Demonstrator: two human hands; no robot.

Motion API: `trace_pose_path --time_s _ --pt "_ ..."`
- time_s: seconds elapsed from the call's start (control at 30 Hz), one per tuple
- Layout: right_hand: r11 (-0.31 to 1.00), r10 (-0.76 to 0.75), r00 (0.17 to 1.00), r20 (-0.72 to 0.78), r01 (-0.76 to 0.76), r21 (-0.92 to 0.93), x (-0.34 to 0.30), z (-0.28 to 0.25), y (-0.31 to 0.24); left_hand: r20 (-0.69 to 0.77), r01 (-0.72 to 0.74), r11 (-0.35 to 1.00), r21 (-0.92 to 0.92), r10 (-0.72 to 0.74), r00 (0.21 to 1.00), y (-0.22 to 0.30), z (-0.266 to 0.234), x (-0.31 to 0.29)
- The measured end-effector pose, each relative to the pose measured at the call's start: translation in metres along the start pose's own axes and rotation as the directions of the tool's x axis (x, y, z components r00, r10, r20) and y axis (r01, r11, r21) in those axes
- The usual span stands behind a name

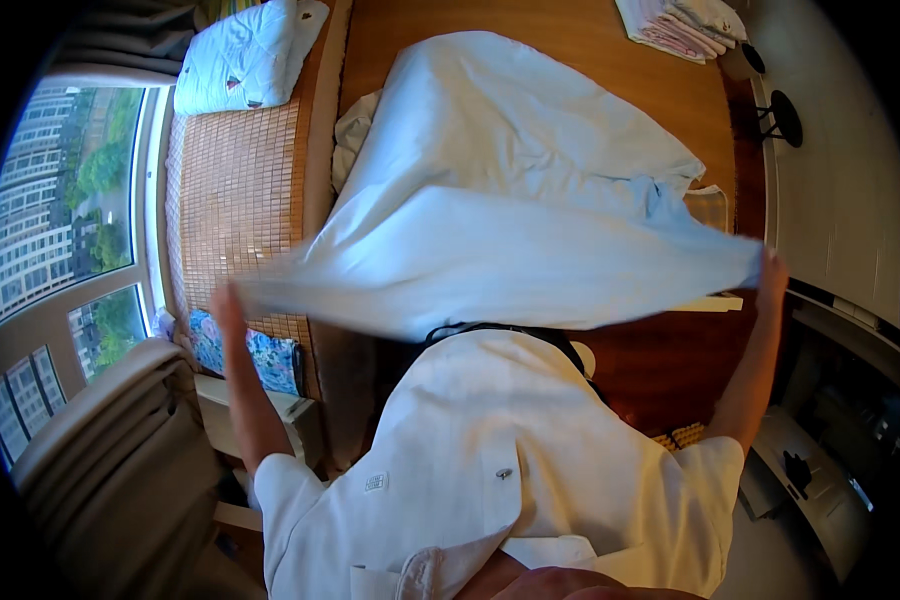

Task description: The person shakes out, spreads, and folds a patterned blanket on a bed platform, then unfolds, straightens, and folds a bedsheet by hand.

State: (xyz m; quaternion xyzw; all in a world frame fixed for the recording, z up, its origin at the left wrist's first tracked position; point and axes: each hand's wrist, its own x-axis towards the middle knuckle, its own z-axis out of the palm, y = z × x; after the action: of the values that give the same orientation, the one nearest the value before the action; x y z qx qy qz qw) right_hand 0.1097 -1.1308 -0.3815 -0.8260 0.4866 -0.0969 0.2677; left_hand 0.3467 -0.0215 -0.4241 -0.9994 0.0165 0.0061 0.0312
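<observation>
A large pale blue-white sheet (490, 230) is stretched wide in front of me, its far part lying in folds over the tan bed surface (370, 55). My left hand (229, 304), raised out to the side and smeared by motion, grips the sheet's near left corner. On the other side my right hand (773, 274) is closed round the near right corner. Between the hands the near edge hangs in the air and sags close to my waist. The fingertips of both hands are mostly hidden or blurred.
Left of the bed, a ledge with a bamboo mat (240, 180) runs beside the window (70, 190). It bears a folded white quilt (235, 60) and a blue floral cloth item (255, 355). Folded bedding (680, 30) lies at the far right. A grey curtain (120, 470) hangs near left.
</observation>
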Motion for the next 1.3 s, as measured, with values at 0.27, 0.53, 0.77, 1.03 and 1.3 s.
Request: trace_pose_path --time_s 0.27,0.53,0.77,1.03,1.3 --pt "0.916 0.166 0.977 -0.137 -0.101 0.389 -0.023 -0.080 0.028 0.112 0.417 0.274 -0.866 -0.707 0.698 0.044 -0.036 0.010" --pt "0.896 0.303 0.949 -0.088 -0.252 0.364 -0.099 -0.056 0.103 0.378 0.324 -0.264 -0.909 -0.851 0.366 0.006 -0.003 -0.066" --pt "0.856 0.287 0.957 -0.032 -0.241 0.458 -0.109 -0.052 0.103 0.281 0.363 -0.128 -0.923 -0.869 0.406 0.026 -0.023 -0.064" --pt "0.826 0.300 0.954 0.022 -0.271 0.493 -0.122 -0.052 0.091 0.341 0.359 -0.217 -0.908 -0.880 0.331 0.026 -0.010 -0.064" --pt "0.760 0.165 0.973 0.161 -0.229 0.609 -0.150 -0.024 -0.009 0.076 0.408 0.516 -0.753 -0.547 0.834 0.065 -0.005 -0.017"
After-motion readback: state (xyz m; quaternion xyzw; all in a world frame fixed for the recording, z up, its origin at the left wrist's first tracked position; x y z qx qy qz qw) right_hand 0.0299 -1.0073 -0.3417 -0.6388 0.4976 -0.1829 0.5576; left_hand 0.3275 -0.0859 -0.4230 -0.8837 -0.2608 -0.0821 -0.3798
